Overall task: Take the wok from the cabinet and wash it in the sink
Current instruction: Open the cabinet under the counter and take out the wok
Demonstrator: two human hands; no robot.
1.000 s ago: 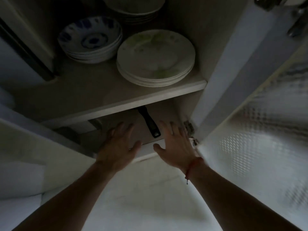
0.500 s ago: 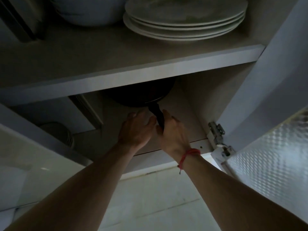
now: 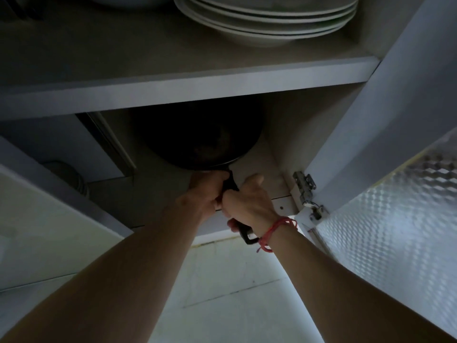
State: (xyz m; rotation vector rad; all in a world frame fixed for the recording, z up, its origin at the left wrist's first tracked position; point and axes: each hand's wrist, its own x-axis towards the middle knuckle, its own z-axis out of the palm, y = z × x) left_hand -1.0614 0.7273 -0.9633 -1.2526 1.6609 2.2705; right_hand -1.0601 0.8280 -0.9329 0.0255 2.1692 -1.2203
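Both forearms reach up and forward into the open cabinet (image 3: 304, 125), converging at the front of its lower shelf (image 3: 269, 167). The right hand (image 3: 249, 204), back turned to the camera and a red string bracelet (image 3: 277, 231) on its wrist, has its grip clamped on the black handle (image 3: 244, 235), whose looped end sticks out below the palm. The left hand (image 3: 201, 194) sits just beside it, touching it, fingers curled, its grip closed on the same handle higher up, right where the handle meets the pan. The wok (image 3: 197, 139) is dark and round with a thin bright line along its near rim; it lies in the shadowed lower compartment, its bowl under the upper shelf (image 3: 188, 87) and its handle pointing out over the shelf's front edge. Its inside is too dark to make out. On the upper shelf stands a stack of pale plates (image 3: 267, 23). At the right the cabinet door (image 3: 385, 219), with a patterned panel, stands open on a metal hinge (image 3: 305, 188).
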